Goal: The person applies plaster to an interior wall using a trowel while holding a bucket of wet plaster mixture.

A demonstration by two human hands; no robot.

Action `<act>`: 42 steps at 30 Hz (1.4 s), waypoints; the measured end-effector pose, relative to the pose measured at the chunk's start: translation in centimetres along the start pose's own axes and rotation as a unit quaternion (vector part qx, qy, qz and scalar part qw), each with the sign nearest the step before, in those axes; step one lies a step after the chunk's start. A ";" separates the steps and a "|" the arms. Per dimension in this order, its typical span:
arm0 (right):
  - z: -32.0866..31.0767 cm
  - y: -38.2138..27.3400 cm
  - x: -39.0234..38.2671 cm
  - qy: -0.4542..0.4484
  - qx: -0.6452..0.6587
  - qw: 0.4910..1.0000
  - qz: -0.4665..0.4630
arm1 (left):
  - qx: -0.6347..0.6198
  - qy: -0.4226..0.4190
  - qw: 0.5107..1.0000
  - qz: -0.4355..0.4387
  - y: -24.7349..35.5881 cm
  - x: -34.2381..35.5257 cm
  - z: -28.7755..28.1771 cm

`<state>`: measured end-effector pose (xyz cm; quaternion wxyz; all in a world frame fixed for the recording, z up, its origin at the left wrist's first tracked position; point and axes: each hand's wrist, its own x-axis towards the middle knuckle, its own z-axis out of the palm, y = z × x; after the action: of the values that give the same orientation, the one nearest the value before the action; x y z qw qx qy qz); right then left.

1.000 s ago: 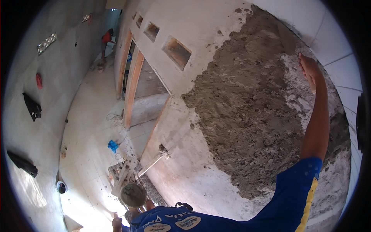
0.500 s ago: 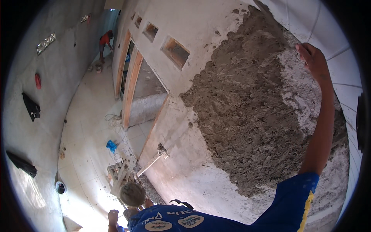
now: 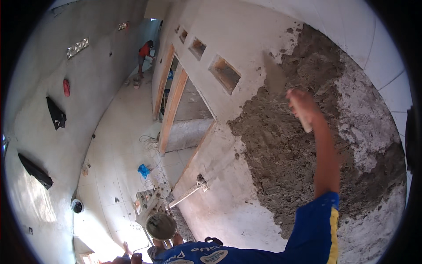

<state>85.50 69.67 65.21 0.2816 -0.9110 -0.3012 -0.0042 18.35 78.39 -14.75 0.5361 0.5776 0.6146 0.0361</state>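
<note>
My right hand [image 3: 300, 104] is raised against the wall and shut on the pale wooden handle of a trowel [image 3: 274, 74]. The grey blade points up and left, lying on the upper left edge of a large patch of rough wet mortar [image 3: 290, 158]. My right arm, in a blue sleeve with a yellow stripe [image 3: 317, 233], reaches up from the lower edge. My left hand is out of the picture. A round bucket of grey mortar [image 3: 161, 226] stands far below me on a stand.
A smooth plastered wall with small rectangular openings [image 3: 225, 73] and wooden door frames [image 3: 172, 105] runs to the left. A tiled floor [image 3: 115, 149] lies far below. Another person in a red shirt [image 3: 144, 53] bends at the corridor's far end. Dark cloths hang on the left wall [image 3: 56, 113].
My right hand has swept left across the mortar patch, from its upper right side to its upper left edge, and the trowel blade now shows.
</note>
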 end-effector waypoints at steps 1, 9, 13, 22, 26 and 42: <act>1.0 0.8 0.2 0.000 -0.001 1.000 0.005 | 0.006 -0.003 1.000 -0.002 0.0 -0.1 0.0; -9.2 4.2 7.8 0.142 -0.100 0.985 0.010 | 0.042 -0.022 0.999 -0.003 -0.4 -0.9 1.3; -16.7 0.4 3.3 0.233 -0.096 0.967 0.016 | 0.051 -0.028 0.998 0.001 -0.6 -1.2 2.0; -27.3 1.1 -1.9 0.293 -0.371 0.881 0.013 | 0.036 -0.050 0.998 0.008 1.9 -1.1 4.9; -25.7 0.1 -6.3 0.308 -0.552 0.773 -0.061 | 0.035 -0.046 0.998 0.012 1.8 -0.5 4.4; -7.5 3.7 -3.3 0.149 -0.033 0.988 0.003 | 0.026 -0.080 0.996 0.037 13.6 -6.8 -3.1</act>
<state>86.07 61.61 69.03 0.2931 -0.9101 -0.2527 -0.1484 23.70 79.58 -0.19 0.5665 0.6144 0.5492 -0.0062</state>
